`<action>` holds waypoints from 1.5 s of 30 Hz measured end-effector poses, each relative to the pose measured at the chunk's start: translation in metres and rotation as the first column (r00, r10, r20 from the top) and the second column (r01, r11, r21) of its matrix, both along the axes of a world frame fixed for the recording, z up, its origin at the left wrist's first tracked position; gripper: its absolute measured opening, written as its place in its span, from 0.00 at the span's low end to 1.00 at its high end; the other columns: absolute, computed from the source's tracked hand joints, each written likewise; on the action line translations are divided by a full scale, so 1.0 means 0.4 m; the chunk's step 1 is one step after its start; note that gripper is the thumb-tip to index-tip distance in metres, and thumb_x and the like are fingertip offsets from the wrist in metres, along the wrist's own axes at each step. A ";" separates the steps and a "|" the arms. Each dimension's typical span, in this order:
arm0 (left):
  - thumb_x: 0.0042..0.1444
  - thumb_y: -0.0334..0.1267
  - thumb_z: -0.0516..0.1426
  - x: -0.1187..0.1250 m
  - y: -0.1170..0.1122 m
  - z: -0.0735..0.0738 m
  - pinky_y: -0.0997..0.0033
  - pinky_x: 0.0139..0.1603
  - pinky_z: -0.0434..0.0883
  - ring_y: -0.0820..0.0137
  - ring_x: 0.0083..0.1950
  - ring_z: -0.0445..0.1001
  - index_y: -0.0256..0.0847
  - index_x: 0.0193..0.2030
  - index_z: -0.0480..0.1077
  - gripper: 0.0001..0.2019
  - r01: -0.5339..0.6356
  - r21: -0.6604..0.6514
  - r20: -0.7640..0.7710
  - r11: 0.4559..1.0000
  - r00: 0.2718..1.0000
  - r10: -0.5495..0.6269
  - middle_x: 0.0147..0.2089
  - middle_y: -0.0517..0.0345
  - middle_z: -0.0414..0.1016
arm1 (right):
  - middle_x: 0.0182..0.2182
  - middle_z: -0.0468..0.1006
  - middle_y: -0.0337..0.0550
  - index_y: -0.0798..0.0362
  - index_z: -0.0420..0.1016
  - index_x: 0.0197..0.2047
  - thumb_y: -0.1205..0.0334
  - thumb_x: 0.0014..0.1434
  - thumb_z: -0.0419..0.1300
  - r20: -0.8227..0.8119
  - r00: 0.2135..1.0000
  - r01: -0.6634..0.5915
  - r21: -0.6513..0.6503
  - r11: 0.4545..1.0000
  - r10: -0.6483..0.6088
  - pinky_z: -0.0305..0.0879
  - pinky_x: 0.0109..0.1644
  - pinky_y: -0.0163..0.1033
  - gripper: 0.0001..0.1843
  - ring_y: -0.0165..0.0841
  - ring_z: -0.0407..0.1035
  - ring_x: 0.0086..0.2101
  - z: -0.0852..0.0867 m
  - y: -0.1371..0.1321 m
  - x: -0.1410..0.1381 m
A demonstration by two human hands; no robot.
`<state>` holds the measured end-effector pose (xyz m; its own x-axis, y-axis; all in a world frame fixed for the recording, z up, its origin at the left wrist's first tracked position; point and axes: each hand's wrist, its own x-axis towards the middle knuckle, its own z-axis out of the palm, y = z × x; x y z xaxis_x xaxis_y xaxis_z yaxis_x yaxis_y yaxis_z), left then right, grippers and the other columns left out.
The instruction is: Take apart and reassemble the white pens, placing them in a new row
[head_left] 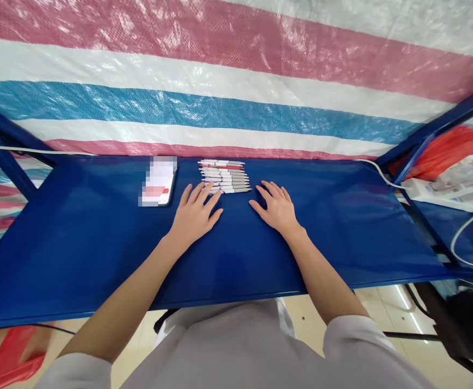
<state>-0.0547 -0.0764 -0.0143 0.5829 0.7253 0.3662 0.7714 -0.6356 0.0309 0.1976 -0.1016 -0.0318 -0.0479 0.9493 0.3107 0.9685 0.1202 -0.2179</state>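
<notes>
Several pens [225, 177] lie side by side in a stack of rows near the back of the blue table [236, 248]. Most are white and grey, and one close to the far end is red. My left hand [193, 212] rests palm down with its fingers spread, the fingertips close to the left ends of the nearest pens. Just right of the pens, my right hand [277, 209] lies palm down too, fingers apart and holding nothing. A phone [159, 181] with a lit, blurred-out screen is left of the pens.
A striped plastic sheet [236, 108] hangs behind the table. Blue metal posts [418, 146] stand at the sides. On the right are a red plastic bag [451, 151], a white power strip [442, 195] and a white cable [386, 177]. A red stool [15, 356] shows below left.
</notes>
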 end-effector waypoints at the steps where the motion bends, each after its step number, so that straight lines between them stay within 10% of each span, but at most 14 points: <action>1: 0.67 0.42 0.49 0.011 0.005 0.004 0.48 0.70 0.53 0.53 0.67 0.63 0.36 0.61 0.69 0.21 0.033 0.017 -0.005 0.999 0.999 -0.033 0.66 0.41 0.66 | 0.63 0.68 0.49 0.52 0.69 0.61 0.45 0.65 0.51 0.002 1.000 0.000 -0.001 1.000 0.000 0.53 0.69 0.58 0.28 0.47 0.60 0.64 -0.001 0.001 0.000; 18: 0.63 0.26 0.49 0.068 0.100 0.013 0.57 0.47 0.67 0.56 0.48 0.73 0.36 0.49 0.76 0.16 0.176 0.034 -0.135 0.984 0.976 -0.170 0.46 0.44 0.78 | 0.63 0.69 0.49 0.50 0.69 0.62 0.46 0.66 0.50 -0.011 0.999 -0.037 0.035 0.999 0.038 0.54 0.67 0.59 0.27 0.48 0.61 0.63 -0.014 0.005 0.009; 45: 0.59 0.26 0.49 0.084 0.104 0.086 0.61 0.50 0.71 0.56 0.49 0.75 0.31 0.41 0.77 0.14 0.093 -0.198 -0.309 0.976 0.939 -0.152 0.44 0.42 0.77 | 0.61 0.71 0.50 0.52 0.71 0.60 0.50 0.67 0.49 0.014 0.996 -0.089 0.004 0.996 0.089 0.56 0.67 0.55 0.24 0.46 0.64 0.62 0.012 0.004 0.007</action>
<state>-0.0213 -0.0348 0.0203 0.7361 0.6766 0.0169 0.6754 -0.7327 -0.0833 0.2005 -0.1001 -0.0272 -0.1363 0.9397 0.3138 0.9570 0.2068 -0.2036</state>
